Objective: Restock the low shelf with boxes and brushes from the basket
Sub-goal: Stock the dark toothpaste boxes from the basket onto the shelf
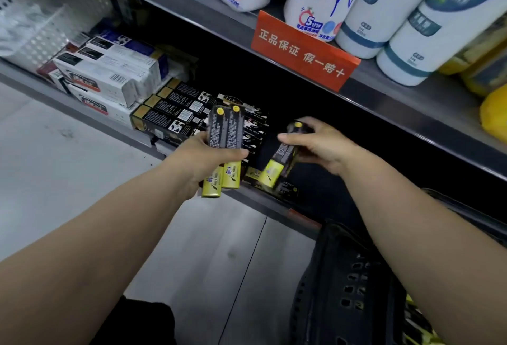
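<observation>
My left hand [204, 159] grips two slim black-and-yellow boxes [225, 136] side by side, upright, just in front of the low shelf [90, 118]. My right hand [319, 143] holds a third box of the same kind [278, 161], tilted, with its yellow end down over the shelf floor beside another such box lying there [255, 174]. The black basket [348, 284] stands on the floor at lower right, under my right forearm; yellow packs show inside it at the bottom edge.
Black boxes [175, 110] and white boxes [109, 70] lie stacked on the low shelf's left part. An orange sign [301, 51] hangs on the upper shelf's edge below white bottles [411, 23]. A white perforated bin [41, 10] sits at top left. Grey floor tiles [219, 248] lie below.
</observation>
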A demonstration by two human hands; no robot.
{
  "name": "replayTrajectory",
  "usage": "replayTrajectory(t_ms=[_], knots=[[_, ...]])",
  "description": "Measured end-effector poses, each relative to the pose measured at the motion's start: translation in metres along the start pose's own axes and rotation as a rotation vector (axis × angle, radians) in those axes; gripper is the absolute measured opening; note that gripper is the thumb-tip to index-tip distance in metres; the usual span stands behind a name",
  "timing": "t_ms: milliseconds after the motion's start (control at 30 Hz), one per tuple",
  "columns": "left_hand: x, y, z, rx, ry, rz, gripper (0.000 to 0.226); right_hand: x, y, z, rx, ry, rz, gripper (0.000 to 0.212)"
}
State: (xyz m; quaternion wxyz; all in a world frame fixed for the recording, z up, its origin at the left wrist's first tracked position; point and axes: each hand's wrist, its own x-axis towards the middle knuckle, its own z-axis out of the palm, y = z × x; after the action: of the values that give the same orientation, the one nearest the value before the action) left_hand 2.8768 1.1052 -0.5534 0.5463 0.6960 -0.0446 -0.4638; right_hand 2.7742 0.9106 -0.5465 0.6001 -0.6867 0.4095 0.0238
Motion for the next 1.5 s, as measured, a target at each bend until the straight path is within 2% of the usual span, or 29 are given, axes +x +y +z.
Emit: replayTrajectory(t_ms=[67, 100, 267, 400, 567, 667, 733, 833, 1000, 1133, 1167, 1233, 1300, 1367, 1433, 1500], knots=[[0.002, -0.003, -0.009, 0.008, 0.044, -0.004, 0.051, 0.014, 0.013, -0.016, -0.105, 0.244, 0.067, 0.030], [0.003, -0.005, -0.012, 0.011, 0.060, -0.005, 0.053, 0.021, 0.020, -0.022, -0.148, 0.305, 0.098, 0.030], [0.004, -0.006, -0.020, -0.026, 0.080, -0.003, 0.058, 0.055, 0.048, -0.027, -0.234, 0.360, 0.270, 0.035], [0.001, -0.002, -0.023, -0.039, 0.026, 0.014, 0.052, 0.068, 0.062, -0.006, -0.232, 0.238, 0.379, 0.047], [0.002, 0.001, -0.023, -0.056, 0.024, 0.010, 0.051, 0.067, 0.072, 0.002, -0.620, 0.040, 0.481, 0.071], [0.003, 0.001, -0.019, -0.051, 0.010, 0.021, 0.048, 0.064, 0.075, 0.006, -0.813, -0.158, 0.447, 0.087], [0.003, 0.000, -0.016, -0.043, -0.004, 0.021, 0.046, 0.063, 0.075, 0.011, -1.005, -0.244, 0.367, 0.089], [0.004, -0.001, -0.016, -0.038, -0.006, 0.023, 0.042, 0.064, 0.077, 0.019, -1.204, -0.257, 0.250, 0.082], [0.005, -0.001, -0.016, -0.019, 0.007, 0.022, 0.048, 0.062, 0.077, 0.019, -1.228, -0.276, 0.249, 0.075], [0.009, -0.002, -0.010, -0.006, 0.013, 0.029, 0.064, 0.053, 0.056, 0.021, -1.416, -0.225, 0.319, 0.088], [0.009, -0.001, -0.009, -0.003, 0.006, 0.028, 0.065, 0.049, 0.043, 0.021, -1.431, -0.158, 0.286, 0.094], [0.008, 0.000, -0.007, -0.004, -0.023, 0.013, 0.065, 0.037, 0.012, 0.021, -1.176, -0.067, 0.071, 0.107], [0.005, 0.002, -0.005, -0.020, -0.071, -0.028, 0.066, 0.015, -0.012, 0.027, -0.863, -0.150, -0.300, 0.116], [0.002, 0.004, -0.003, -0.049, -0.145, -0.075, 0.066, -0.008, -0.023, 0.034, -0.805, -0.236, -0.571, 0.112], [-0.001, 0.007, -0.002, -0.068, -0.222, -0.114, 0.062, -0.020, -0.021, 0.038, -0.835, -0.216, -0.658, 0.101], [-0.002, 0.007, -0.002, -0.051, -0.272, -0.138, 0.056, -0.024, -0.018, 0.035, -0.823, -0.147, -0.638, 0.092]])
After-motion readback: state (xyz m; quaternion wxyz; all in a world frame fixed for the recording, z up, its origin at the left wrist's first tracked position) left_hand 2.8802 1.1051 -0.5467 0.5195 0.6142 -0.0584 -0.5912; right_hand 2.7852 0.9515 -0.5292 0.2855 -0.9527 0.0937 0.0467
